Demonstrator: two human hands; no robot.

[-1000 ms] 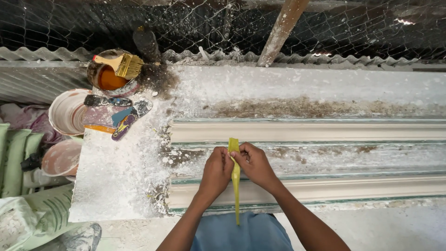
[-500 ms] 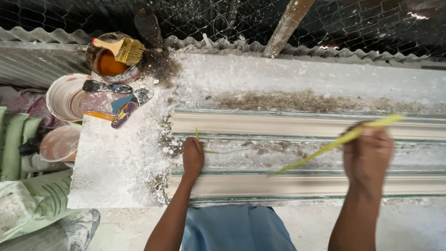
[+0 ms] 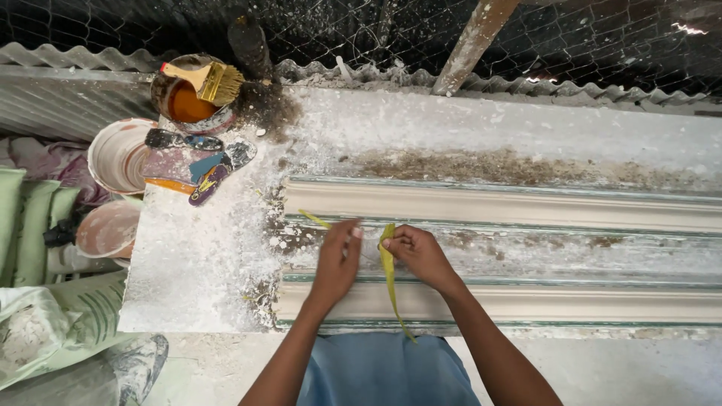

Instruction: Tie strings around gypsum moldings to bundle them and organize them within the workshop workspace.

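Note:
My right hand (image 3: 416, 253) pinches a thin yellow-green strip (image 3: 390, 280) that hangs down over the front edge of a long, white moulded form (image 3: 526, 210) lying on the dusty workbench. My left hand (image 3: 338, 259) rests close beside it on the form's middle channel, fingertips at the strip's other end, which pokes out to the left as a short yellow tip (image 3: 314, 219). The two hands are only a few centimetres apart near the form's left end.
At the bench's left back stands a tin of orange liquid (image 3: 186, 101) with a yellow brush (image 3: 204, 79) across it. Scrapers (image 3: 197, 162) lie next to it. White and pink bowls (image 3: 116, 154) and sacks (image 3: 45, 331) sit left. Wire mesh and a wooden post (image 3: 474, 41) stand behind.
My right hand, which had swung far out to the right with the strip stretched, has come back to the left hand. The strip now hangs folded down instead of taut.

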